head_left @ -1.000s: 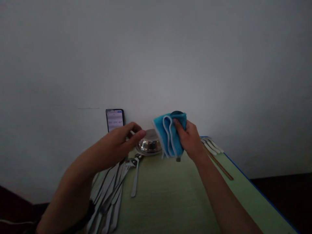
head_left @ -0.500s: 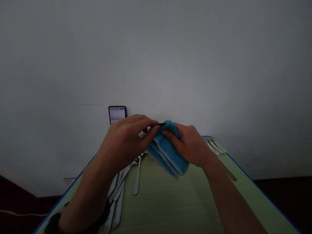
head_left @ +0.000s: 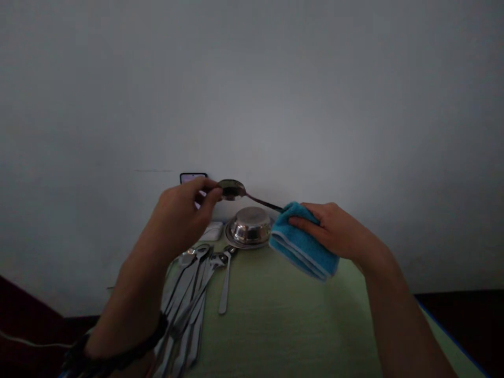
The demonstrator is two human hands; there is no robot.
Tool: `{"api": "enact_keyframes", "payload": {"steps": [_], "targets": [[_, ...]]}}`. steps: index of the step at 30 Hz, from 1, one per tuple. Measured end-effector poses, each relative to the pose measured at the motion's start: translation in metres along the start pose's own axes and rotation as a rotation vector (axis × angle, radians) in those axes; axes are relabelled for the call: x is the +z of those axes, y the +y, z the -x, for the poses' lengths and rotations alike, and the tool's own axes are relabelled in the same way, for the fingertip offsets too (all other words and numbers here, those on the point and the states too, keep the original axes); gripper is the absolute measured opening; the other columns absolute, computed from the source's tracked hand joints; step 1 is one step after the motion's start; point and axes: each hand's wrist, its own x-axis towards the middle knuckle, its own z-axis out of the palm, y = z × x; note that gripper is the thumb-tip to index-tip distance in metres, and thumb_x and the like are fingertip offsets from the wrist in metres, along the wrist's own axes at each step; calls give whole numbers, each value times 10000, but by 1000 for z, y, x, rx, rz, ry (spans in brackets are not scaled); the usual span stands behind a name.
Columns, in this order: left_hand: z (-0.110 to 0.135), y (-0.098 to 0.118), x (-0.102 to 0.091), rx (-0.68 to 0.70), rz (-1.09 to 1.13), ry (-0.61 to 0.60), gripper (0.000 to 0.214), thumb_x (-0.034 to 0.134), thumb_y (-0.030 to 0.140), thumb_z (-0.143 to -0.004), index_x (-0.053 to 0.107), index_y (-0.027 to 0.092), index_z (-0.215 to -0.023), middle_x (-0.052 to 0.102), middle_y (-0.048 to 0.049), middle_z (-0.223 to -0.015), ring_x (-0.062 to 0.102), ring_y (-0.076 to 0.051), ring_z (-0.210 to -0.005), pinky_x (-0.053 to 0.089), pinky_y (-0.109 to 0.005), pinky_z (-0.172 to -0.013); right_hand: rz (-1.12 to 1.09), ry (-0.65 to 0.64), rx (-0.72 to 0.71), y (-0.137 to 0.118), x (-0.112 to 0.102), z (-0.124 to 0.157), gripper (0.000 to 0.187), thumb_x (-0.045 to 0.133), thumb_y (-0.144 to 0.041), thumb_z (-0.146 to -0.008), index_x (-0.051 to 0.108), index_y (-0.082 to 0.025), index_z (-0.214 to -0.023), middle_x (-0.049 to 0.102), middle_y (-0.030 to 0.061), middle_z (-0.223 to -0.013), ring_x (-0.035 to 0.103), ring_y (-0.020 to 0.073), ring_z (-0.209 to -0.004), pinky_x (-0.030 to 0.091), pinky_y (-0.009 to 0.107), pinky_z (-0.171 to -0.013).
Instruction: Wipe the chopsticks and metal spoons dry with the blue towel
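Observation:
My left hand (head_left: 185,215) pinches the bowl end of a metal spoon (head_left: 236,190), held in the air above the table. The spoon's handle runs right into a folded blue cloth (head_left: 303,247). My right hand (head_left: 342,236) is wrapped round that cloth, which is closed over the handle. Both hands hover above an upturned steel bowl (head_left: 251,226) at the far end of the green table (head_left: 275,320).
Several metal spoons (head_left: 192,294) lie in a row at the table's left. A phone (head_left: 192,178) leans on the white wall behind my left hand. A small white object (head_left: 211,231) sits beside the bowl.
My hands have moved apart. The left hand took the spoon's bowl end and drew it left while the cloth slid right along the handle. The steel bowl is uncovered again.

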Motion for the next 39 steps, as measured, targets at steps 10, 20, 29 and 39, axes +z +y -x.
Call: {"api": "enact_keyframes", "payload": {"steps": [10, 20, 29, 39], "targets": [[8, 8, 5, 194, 153, -566, 331, 316, 354, -882, 556, 167, -752, 567, 10, -598, 504, -107, -530, 348, -217, -522, 48, -143, 63, -2, -17, 16, 327, 400, -447, -854, 605, -203, -780, 626, -5, -728, 551, 123, -648, 371, 250, -607], [15, 13, -3, 260, 173, -600, 301, 370, 366, -870, 603, 182, -916, 621, 8, -707, 554, -109, -597, 387, -207, -554, 13, -182, 52, -9, -19, 17, 304, 429, -452, -839, 612, -218, -772, 640, -17, -729, 563, 114, -642, 370, 238, -602], [13, 25, 0, 304, 117, -586, 303, 344, 331, -887, 606, 182, -919, 624, -7, -755, 563, -127, -672, 385, -223, -588, 12, -192, 42, -14, -14, 14, 281, 435, -428, -841, 618, -222, -787, 648, -10, -755, 553, 111, -645, 358, 229, -585], [17, 31, -1, 337, 12, -575, 342, 291, 358, -911, 586, 189, -952, 604, -20, -755, 562, -150, -691, 403, -257, -638, 16, -184, -18, -19, -8, 10, 246, 436, -399, -846, 625, -241, -862, 649, -9, -752, 537, 107, -623, 348, 226, -572]]}}
